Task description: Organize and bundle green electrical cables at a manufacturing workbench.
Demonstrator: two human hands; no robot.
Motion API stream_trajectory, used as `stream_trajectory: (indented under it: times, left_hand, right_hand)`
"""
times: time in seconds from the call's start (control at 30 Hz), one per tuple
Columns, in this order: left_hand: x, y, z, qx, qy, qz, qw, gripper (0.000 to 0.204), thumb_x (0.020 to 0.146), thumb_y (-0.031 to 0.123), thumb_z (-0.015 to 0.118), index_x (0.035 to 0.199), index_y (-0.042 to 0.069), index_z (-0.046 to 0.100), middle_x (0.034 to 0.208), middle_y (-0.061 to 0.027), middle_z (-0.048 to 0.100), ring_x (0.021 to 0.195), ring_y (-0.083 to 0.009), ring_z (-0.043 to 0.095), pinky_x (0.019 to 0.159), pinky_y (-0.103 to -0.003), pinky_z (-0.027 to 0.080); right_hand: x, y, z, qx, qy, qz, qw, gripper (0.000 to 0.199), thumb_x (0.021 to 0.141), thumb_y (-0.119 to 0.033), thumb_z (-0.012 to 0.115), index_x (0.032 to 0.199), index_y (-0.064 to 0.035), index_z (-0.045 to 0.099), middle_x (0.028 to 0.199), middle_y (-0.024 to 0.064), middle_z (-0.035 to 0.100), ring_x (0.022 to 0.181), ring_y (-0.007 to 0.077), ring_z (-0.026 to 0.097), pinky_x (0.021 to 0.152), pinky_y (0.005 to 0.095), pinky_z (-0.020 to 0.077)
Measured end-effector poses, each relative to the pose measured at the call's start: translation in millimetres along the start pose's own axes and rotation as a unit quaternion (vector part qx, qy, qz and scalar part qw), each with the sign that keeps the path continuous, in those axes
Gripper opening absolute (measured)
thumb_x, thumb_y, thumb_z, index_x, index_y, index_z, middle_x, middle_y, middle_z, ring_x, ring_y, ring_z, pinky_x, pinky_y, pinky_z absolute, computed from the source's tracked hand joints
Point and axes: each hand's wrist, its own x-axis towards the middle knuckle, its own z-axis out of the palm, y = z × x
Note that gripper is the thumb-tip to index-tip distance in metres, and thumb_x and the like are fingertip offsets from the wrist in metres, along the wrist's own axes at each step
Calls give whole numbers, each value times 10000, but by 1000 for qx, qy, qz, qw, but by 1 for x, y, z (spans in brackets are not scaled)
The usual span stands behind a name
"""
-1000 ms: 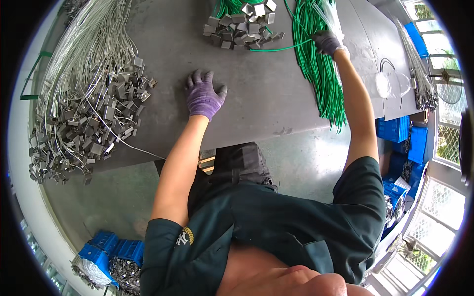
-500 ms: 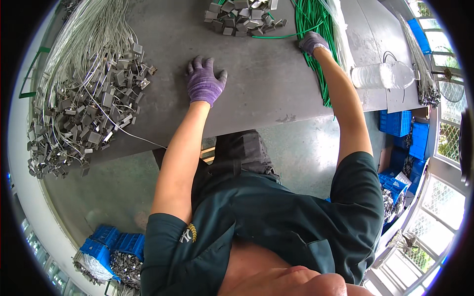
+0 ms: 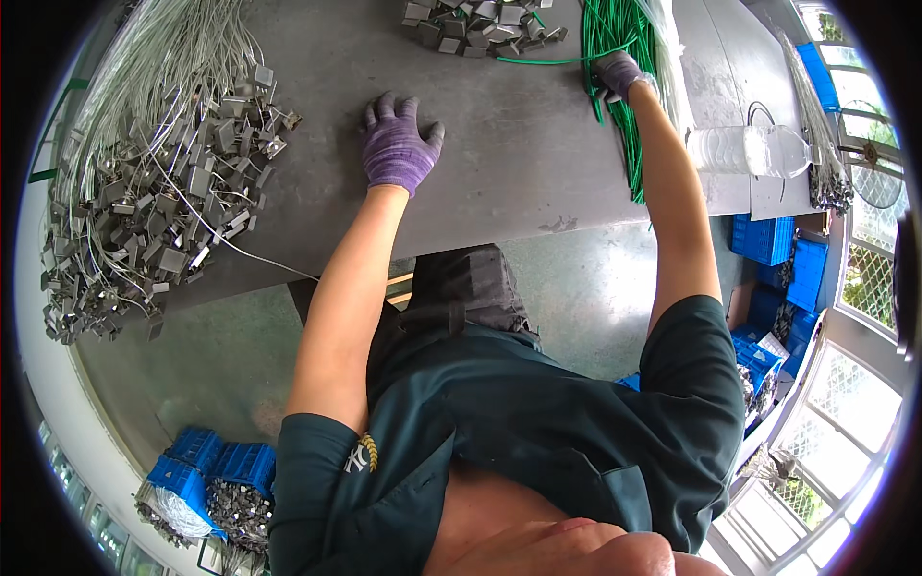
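Right hand (image 3: 618,73) closed on the green cable bundle (image 3: 622,91), near its far end. Bundle's long axis runs from there back toward the person along the grey tabletop (image 3: 499,173). Left hand (image 3: 398,146) flat, open, well left of the bundle, holding nothing.
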Motion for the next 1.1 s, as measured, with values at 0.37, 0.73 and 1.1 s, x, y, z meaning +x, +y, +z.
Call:
stream_trajectory:
  times: [0.37,0.73,1.1]
  left_hand:
    - [-1,2,-1,-6,-4,-3,1000,539,733,432,632,1165,122,544,1261,-179,420,1184,-370,366,998,-483,318]
    - [1,-1,0,-26,-5,-12,1000,524,727,417,614,1159,130,541,1278,-166,417,1201,-371,364,973,-501,335]
    - [0,-4,0,-18,-16,-18,1000,524,734,411,611,1173,133,541,1297,-156,411,1220,-368,357,973,-487,342]
  right_hand:
    - [5,-25,5,-136,54,-2,989,443,758,-428,590,947,-35,670,881,144,669,825,269,652,749,345,487]
    - [35,-8,8,-143,-33,-16,989,262,767,-256,551,785,-23,670,756,123,658,670,223,651,631,337,509]
    - [-4,-28,20,-161,140,-31,976,339,683,-247,574,921,-26,671,1043,248,592,1040,371,556,879,379,456]
